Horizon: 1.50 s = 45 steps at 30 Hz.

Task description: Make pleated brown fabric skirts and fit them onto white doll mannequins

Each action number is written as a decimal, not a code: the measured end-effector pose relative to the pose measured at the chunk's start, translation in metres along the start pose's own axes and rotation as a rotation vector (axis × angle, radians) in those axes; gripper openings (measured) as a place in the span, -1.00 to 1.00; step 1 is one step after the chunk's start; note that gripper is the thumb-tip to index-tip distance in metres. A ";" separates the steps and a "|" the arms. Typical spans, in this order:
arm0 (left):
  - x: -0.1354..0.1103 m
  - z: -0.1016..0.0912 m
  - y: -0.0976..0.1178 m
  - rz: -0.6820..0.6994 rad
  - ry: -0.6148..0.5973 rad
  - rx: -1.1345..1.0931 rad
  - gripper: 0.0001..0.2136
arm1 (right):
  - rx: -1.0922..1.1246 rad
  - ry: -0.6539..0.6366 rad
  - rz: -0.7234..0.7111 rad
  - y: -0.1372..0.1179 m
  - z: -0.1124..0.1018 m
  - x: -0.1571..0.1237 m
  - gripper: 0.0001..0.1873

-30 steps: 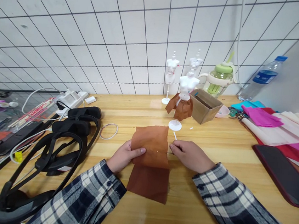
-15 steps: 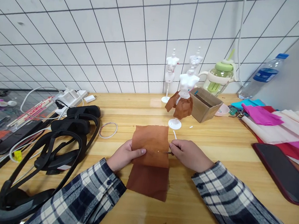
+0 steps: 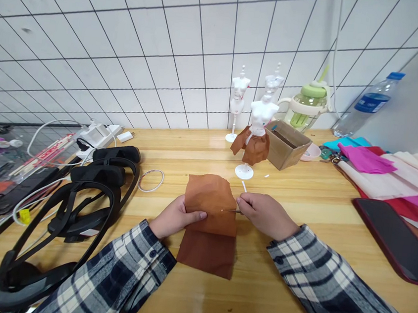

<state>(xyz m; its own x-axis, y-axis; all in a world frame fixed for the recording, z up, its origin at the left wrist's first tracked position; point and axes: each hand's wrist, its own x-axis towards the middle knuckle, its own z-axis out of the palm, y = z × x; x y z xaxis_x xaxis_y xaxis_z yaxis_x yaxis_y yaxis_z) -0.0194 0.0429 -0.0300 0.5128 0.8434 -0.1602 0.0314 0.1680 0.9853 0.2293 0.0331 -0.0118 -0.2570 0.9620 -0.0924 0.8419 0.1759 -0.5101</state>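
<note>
Brown fabric [image 3: 209, 226] lies folded on the counter [image 3: 302, 196], nearest the person. The left hand [image 3: 174, 217] clamps its left edge, thumb on top. The right hand [image 3: 264, 214] pinches a thin metal pin [image 3: 231, 210] at the right edge, so pinning appears to be in hand. Pushing it through calls for the fold held flat. Beyond stands a dressed mannequin [image 3: 258, 132].

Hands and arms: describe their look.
Left hand and right hand are bare, no gloves or rings visible. The left sleeve and right sleeve are long plaid shirt cloth in navy, grey and white; dark buttons sit on the left cuff.
</note>
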 end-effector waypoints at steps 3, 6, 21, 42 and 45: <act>0.000 0.001 0.000 0.003 -0.002 0.002 -0.54 | -0.015 -0.004 0.020 -0.001 -0.001 -0.001 -0.62; 0.000 0.002 0.001 0.014 0.009 -0.011 -0.52 | -0.034 -0.004 0.038 -0.002 -0.001 -0.001 -0.61; 0.001 -0.001 -0.003 0.034 0.058 -0.035 -0.53 | 0.017 -0.012 0.031 0.002 -0.001 0.001 -0.62; 0.001 -0.001 -0.003 0.042 0.055 -0.010 -0.50 | -0.043 -0.018 0.035 0.002 -0.002 0.001 -0.61; 0.001 -0.001 -0.004 0.035 0.047 -0.011 -0.50 | -0.045 -0.014 0.035 0.002 -0.002 0.000 -0.62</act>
<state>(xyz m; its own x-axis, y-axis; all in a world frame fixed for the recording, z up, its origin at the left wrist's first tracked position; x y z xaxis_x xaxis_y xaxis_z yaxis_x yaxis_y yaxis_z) -0.0201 0.0441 -0.0337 0.4726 0.8719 -0.1281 0.0048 0.1428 0.9897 0.2322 0.0344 -0.0112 -0.2330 0.9648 -0.1220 0.8709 0.1512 -0.4676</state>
